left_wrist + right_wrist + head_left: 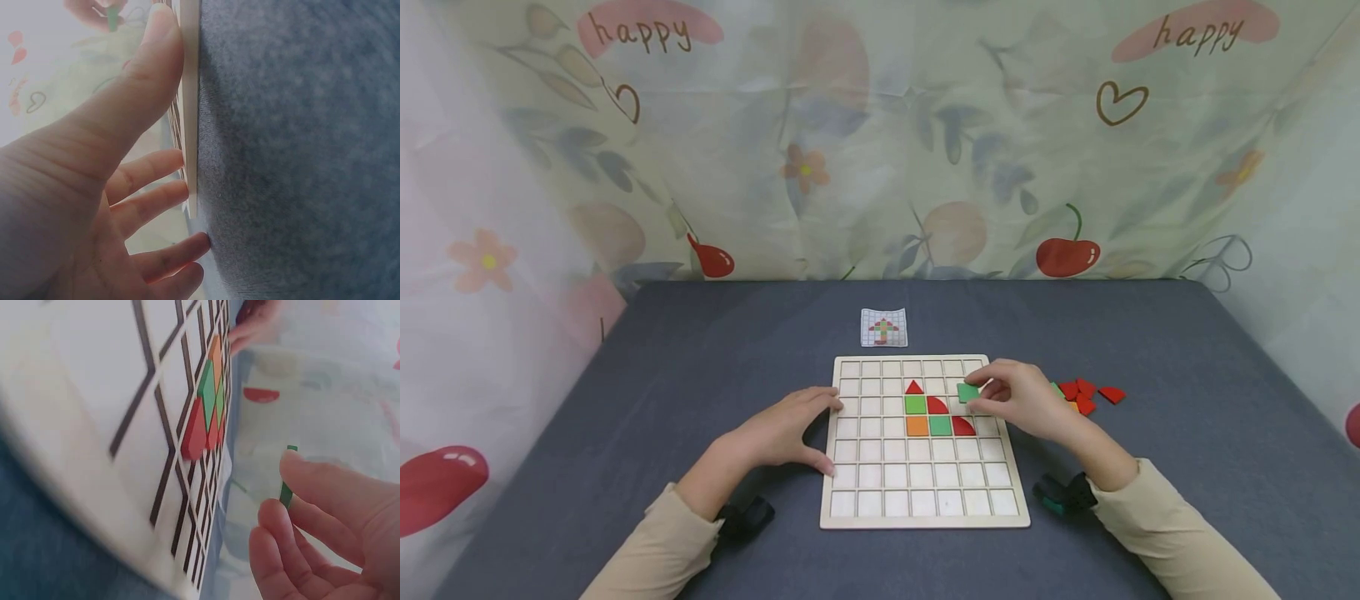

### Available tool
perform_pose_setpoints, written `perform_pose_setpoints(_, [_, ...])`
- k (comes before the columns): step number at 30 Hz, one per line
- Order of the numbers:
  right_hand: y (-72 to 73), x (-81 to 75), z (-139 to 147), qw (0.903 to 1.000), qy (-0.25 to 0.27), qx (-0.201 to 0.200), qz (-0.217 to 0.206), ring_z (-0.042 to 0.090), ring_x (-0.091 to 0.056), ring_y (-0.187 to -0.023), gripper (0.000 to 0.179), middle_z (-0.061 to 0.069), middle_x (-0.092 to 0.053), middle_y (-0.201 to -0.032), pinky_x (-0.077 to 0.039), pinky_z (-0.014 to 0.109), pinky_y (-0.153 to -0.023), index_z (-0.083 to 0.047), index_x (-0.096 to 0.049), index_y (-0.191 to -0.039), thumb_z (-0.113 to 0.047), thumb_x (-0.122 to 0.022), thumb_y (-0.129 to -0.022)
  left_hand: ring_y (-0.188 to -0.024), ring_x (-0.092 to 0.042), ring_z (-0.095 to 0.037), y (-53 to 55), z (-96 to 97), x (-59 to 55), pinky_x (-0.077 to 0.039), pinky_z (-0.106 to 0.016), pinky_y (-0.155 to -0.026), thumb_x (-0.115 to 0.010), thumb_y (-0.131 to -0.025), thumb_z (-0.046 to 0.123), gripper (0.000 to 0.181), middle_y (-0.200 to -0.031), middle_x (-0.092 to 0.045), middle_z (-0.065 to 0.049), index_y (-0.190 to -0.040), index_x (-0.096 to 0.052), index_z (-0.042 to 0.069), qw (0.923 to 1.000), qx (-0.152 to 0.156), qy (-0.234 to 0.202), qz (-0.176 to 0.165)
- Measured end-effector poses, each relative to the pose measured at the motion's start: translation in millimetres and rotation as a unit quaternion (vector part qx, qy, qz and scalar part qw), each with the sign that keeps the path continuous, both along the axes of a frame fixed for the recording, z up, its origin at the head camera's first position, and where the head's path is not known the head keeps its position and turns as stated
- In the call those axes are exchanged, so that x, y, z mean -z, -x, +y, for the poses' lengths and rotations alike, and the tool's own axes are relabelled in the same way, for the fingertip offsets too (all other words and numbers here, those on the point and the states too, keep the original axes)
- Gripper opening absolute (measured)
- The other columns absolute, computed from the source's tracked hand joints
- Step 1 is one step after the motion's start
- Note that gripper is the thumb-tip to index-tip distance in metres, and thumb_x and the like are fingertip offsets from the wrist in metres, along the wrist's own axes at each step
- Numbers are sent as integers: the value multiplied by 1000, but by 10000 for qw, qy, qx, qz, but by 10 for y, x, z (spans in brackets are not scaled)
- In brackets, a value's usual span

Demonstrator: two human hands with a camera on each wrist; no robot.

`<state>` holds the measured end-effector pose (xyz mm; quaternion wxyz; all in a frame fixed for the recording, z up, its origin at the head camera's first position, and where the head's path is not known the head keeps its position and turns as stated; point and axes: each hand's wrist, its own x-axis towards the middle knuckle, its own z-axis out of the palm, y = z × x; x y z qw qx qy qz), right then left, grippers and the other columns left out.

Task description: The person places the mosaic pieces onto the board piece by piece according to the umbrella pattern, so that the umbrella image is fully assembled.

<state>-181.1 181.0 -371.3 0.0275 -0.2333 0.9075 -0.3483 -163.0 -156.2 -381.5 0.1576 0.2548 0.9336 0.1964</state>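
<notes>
A wooden grid board (880, 525) lies on the dark cloth, holding a red triangle (913, 387), a light green square (915, 405), an orange square (917, 426), a green square (940, 426) and two red quarter-round tiles, one (937, 406) above the other (963, 426). Between thumb and fingers my right hand (1026, 400) pinches a green square tile (967, 392) over the board's upper right cells; the right wrist view shows this tile (287, 494) edge-on, apart from the board. My left hand (786, 429) rests on the board's left edge, thumb (159, 37) and fingers spread.
Behind the board lies a small pattern card (883, 327) with a coloured figure on a grid. Right of the board is a loose pile of red tiles (1084, 390), with bits of green and orange, partly hidden by the right hand. A patterned curtain (880, 167) hangs behind the table.
</notes>
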Motion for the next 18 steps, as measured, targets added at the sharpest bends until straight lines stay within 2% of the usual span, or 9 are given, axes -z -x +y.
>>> perform_pose_setpoints(12, [3, -3, -248, 9991, -41, -364, -229, 10, -64, -76, 30, 10, -67, -99, -52, 16, -69, -2, -68, -106, -13, -73, -80, -137, -33, -33, 8, 4, 0, -32, -49, -110, -80, -66, 45, 82, -147, -37, -14, -132, -47, 8, 10000, 33, -23, -12])
perform_pose_setpoints(18, [-8, -11, -332, 9984, -11, -543, -157, 10, -63, -77, 29, 11, -67, -99, -52, 17, -69, -1, -68, -107, -12, -72, -81, -137, -34, -33, 8, 5, -3, -32, -49, -110, -80, -66, 45, 82, -147, -37, -14, -131, -47, 8, 10000, 35, -13, -22])
